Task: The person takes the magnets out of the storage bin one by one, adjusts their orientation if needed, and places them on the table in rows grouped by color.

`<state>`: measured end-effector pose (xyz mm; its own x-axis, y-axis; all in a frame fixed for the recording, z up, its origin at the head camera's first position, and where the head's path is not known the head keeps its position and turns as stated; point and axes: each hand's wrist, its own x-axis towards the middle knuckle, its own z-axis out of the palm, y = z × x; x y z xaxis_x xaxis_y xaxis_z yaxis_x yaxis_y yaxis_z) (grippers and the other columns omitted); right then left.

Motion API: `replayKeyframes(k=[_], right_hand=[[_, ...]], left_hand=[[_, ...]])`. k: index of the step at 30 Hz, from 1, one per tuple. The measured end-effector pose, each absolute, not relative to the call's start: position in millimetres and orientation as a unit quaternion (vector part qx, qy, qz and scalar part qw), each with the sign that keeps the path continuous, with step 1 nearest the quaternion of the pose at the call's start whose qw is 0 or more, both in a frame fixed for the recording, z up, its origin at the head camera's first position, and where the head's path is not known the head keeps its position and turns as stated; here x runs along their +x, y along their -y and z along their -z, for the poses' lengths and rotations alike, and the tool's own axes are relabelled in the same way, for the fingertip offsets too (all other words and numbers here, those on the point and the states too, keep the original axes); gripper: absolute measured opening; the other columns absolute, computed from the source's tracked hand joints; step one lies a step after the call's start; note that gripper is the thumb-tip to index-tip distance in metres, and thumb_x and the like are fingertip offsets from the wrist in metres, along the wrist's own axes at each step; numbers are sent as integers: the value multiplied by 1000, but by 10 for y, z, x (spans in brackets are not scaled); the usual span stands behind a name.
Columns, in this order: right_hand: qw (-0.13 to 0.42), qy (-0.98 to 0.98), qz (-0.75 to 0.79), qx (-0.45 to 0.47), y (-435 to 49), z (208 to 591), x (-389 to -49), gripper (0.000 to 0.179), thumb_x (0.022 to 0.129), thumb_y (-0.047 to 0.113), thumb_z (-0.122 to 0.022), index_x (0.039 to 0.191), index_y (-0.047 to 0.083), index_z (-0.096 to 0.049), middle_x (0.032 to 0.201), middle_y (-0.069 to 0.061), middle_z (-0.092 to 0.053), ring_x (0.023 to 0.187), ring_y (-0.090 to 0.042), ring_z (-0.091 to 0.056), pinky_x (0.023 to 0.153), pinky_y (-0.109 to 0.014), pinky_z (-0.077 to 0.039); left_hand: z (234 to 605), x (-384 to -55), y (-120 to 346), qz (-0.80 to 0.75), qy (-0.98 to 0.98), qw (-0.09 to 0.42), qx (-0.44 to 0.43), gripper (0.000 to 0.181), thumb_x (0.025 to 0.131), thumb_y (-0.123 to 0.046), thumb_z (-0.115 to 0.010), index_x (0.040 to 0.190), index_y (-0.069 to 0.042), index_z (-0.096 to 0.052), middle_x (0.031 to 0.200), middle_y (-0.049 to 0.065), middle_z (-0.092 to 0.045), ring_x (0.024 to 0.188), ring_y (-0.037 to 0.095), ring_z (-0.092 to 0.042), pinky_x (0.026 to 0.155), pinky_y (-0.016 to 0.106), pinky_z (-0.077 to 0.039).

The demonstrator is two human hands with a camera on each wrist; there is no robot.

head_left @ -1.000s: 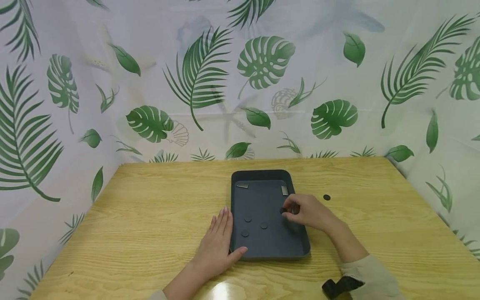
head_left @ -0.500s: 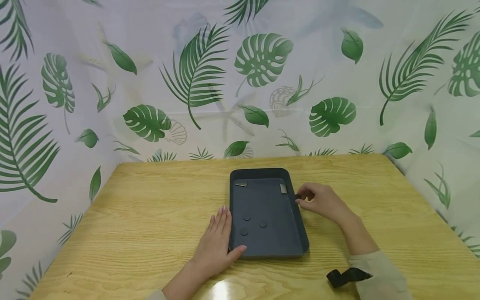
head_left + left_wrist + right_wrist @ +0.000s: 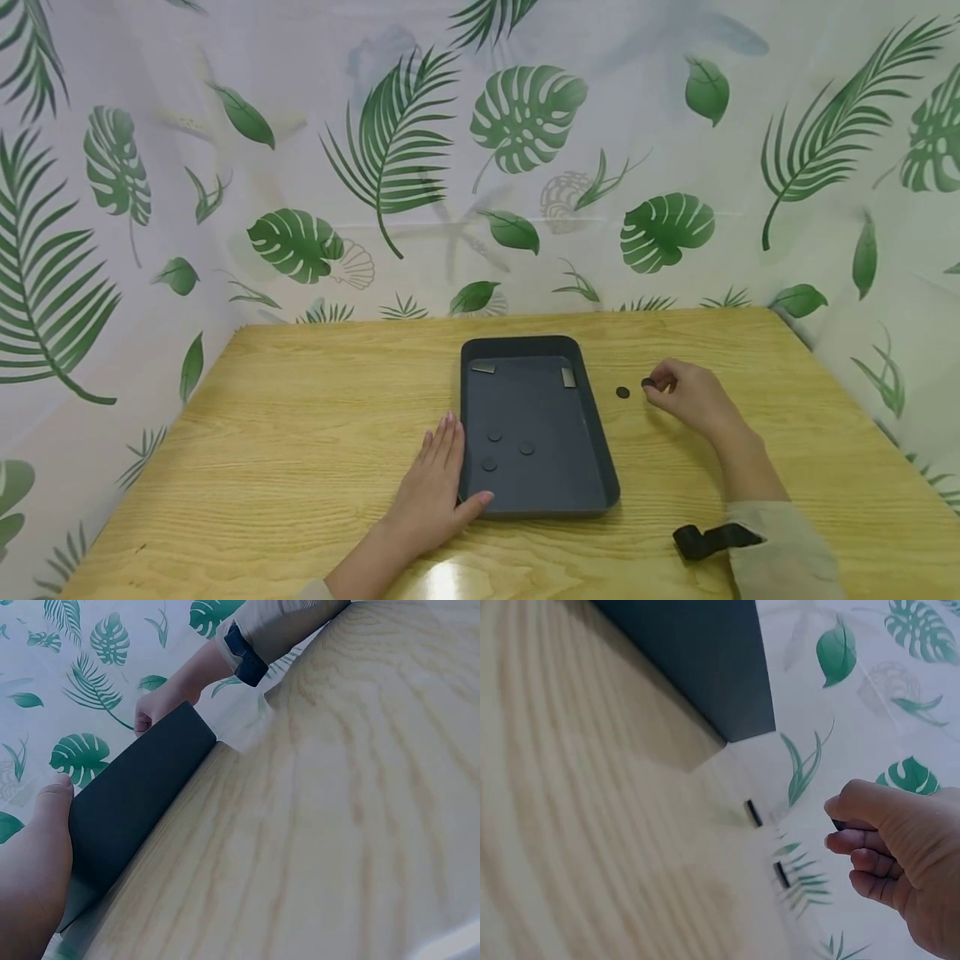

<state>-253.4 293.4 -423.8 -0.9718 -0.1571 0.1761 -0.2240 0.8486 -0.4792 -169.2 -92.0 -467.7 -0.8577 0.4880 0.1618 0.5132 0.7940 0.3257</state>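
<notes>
A dark grey rectangular tray (image 3: 540, 492) lies on the wooden table. My left hand (image 3: 431, 492) rests flat along its left side, fingers straight and thumb over the near rim. Inside, three small dark discs (image 3: 527, 448) lie toward the near left. To the tray's right, my right hand (image 3: 693, 400) pinches a small black disc (image 3: 648, 382) between thumb and fingertips. Just left of those fingertips, another black disc (image 3: 622, 392) lies on the table. In the right wrist view two discs (image 3: 752, 813) show on the table, besides the dark edge between the fingers.
Two small shiny rectangular plates sit in the tray's far part, one at the left (image 3: 483, 367) and one at the right (image 3: 568, 378). A leaf-patterned curtain (image 3: 420, 275) surrounds the table's back and sides. A black strap (image 3: 712, 540) circles the right sleeve.
The right hand has moved out of the tray, over its right rim, onto the table side. A black disc now shows on the table nearer the tray. The left hand stays in place.
</notes>
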Motion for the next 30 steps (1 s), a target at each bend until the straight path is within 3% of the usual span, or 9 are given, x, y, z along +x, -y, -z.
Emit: replayKeyframes(k=[13, 30], right_hand=[[52, 959, -277, -30, -3129, 4380, -2547, 34, 92, 19, -55, 111, -9, -58, 100, -26, -62, 89, -38, -60, 73, -47, -49], [68, 953, -290, -60, -3327, 4522, -2552, 38, 91, 22, -55, 107, -13, -59, 102, -31, -61, 90, -43, -58, 74, -49, -49]], left_hand=[[4691, -1702, 920, 183, 945, 38, -267, 88, 95, -54, -43, 148, 8, -10, 157, 22, -3, 146, 29, -2, 117, 45, -12], [4667, -1698, 923, 189, 944, 29, -269, 87, 95, -53, -44, 148, 9, -10, 156, 23, -3, 145, 28, 0, 117, 45, -11]])
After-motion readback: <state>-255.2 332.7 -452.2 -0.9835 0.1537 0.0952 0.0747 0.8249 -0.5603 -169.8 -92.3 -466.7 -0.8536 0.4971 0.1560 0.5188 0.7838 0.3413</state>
